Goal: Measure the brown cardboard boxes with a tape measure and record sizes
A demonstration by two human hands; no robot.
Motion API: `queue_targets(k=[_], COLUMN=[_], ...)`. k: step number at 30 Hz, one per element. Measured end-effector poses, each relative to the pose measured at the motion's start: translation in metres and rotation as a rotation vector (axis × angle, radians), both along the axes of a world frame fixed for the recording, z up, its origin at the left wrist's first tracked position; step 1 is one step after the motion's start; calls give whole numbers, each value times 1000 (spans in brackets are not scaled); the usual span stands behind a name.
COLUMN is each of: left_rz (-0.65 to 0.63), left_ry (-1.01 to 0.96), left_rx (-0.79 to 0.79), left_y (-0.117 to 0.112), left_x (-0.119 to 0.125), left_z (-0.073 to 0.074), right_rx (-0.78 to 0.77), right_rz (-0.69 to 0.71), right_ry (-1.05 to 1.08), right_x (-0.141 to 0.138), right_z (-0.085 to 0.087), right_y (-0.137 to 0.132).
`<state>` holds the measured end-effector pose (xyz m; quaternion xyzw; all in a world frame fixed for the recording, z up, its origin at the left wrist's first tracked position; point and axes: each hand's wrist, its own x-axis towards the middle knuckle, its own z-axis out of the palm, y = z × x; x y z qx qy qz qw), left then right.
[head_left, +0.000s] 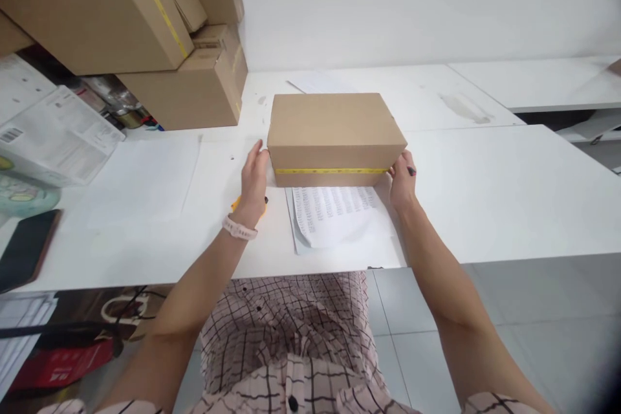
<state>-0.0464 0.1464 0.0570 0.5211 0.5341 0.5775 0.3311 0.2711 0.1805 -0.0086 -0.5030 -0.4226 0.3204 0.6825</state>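
A closed brown cardboard box (334,119) with a yellow tape strip along its front sits on the white table in front of me. My left hand (255,174) presses against its left side, fingers partly hidden behind the corner. At the lower right corner, my right hand (402,178) has its fingers curled around the edge. A small dark, red-tipped end of something pen-like (412,171) sticks out of that hand. Beneath my left wrist lies a yellow object (235,204), mostly covered. Printed sheets (334,217) lie partly under the box's front.
Larger cardboard boxes (121,6) are stacked at the back left. A white printed carton (61,136), a blank paper sheet (145,174) and a dark phone (29,249) are on the left. The white table (485,200) extends right, with a wall behind.
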Motion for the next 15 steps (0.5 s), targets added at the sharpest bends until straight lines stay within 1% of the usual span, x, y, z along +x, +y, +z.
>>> queue_targets(k=[1, 2, 3, 4, 5, 7, 8, 9, 10, 12, 14, 15], left_rz=[76, 109, 78, -50, -211, -477, -564, -614, -640, -639, -618, -604], left_ry=[80, 172, 289, 434, 574, 816, 920, 1017, 1111, 1283, 1437, 1501], left_rx=[100, 209, 317, 388, 442, 514, 534, 547, 554, 603, 674, 708], left_y=[-14, -30, -47, -64, -80, -104, -113, -120, -124, -129, -131, -132], left_x=[2, 5, 8, 11, 13, 13, 11, 9, 6, -1, -5, -6], left_z=[-2, -5, -8, -12, -17, -28, -34, -38, -42, -44, -42, -41], right_rx=[13, 24, 33, 41, 45, 40, 38, 41, 50, 104, 183, 225], right_rz=[-72, -137, -187, -223, -243, -266, -281, -310, -356, -495, -627, -643], right_ry=[-66, -133, -188, -224, -240, -236, -230, -225, -222, -213, -211, -232], right_x=[1, 1, 0, -1, -3, -3, -2, 1, 3, 6, 0, -9], right_z=[1, 2, 2, 3, 3, 5, 7, 10, 14, 26, 40, 46], right_y=[-1, -3, -4, -5, -5, -4, -3, -3, -5, -13, -33, -46])
